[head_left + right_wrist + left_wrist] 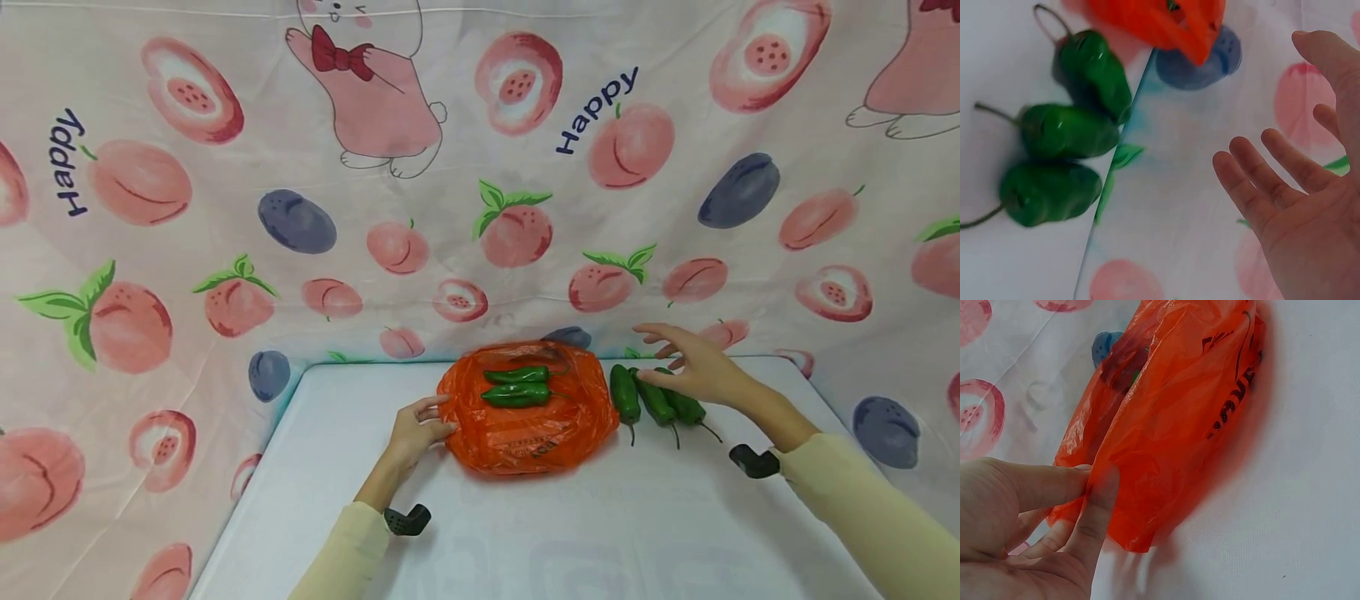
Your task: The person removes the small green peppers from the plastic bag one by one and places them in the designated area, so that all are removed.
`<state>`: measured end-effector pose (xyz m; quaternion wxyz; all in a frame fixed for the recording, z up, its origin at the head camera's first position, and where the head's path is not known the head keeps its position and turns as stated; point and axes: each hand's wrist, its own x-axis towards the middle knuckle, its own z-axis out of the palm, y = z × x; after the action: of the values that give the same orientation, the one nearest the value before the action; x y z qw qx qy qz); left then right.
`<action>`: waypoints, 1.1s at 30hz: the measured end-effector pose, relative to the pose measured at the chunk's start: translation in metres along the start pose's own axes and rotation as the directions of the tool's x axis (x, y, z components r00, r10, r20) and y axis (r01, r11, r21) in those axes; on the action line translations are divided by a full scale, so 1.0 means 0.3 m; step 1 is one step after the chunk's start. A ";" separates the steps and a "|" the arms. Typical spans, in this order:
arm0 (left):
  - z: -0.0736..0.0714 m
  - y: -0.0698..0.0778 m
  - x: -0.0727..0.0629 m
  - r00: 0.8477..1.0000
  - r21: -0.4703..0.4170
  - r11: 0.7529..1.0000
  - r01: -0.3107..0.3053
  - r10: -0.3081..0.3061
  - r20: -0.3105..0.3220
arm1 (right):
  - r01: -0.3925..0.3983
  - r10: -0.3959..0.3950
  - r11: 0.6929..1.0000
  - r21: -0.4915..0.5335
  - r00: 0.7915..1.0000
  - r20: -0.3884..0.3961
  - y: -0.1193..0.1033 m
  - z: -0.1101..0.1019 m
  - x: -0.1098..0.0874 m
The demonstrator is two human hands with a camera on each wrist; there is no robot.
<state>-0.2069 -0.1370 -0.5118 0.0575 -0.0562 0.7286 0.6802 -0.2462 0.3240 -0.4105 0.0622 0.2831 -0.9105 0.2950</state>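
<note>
An orange-red plastic bag (510, 446) lies on the white table, its mouth spread open. Two green peppers (517, 394) show inside it, side by side. My left hand (412, 432) pinches the bag's left rim between thumb and fingers; the left wrist view shows the thin film (1147, 469) between them. Just right of the bag lie three more green peppers (625, 393), stems toward the front edge. Above them hovers my right hand (693, 367), fingers spread and apart from the peppers. In the right wrist view the palm (1310, 231) holds nothing.
The white table (630, 533) carries the bag and the peppers near its back edge. Behind it hangs a pale cloth (450, 200) printed with peaches and rabbits. A dark wrist camera (407, 520) sits on the left wrist, another (753, 461) on the right.
</note>
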 end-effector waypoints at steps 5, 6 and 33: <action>0.000 0.003 -0.002 1.000 0.001 1.000 0.006 -0.006 0.001 | 0.010 -0.011 1.000 0.016 1.000 0.021 -0.045 0.023 0.027; 0.000 0.003 -0.003 1.000 0.001 1.000 0.008 -0.008 0.002 | 0.017 -0.017 1.000 0.020 1.000 0.024 -0.053 0.027 0.033; -0.003 0.007 -0.003 1.000 0.005 1.000 0.025 -0.025 0.007 | 0.142 -0.147 0.989 0.046 0.983 0.106 -0.191 0.178 0.177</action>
<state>-0.2062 -0.1376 -0.5093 0.0690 -0.0628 0.7292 0.6779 -0.2559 0.2299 -0.4107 0.0282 0.3652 -0.8838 0.2910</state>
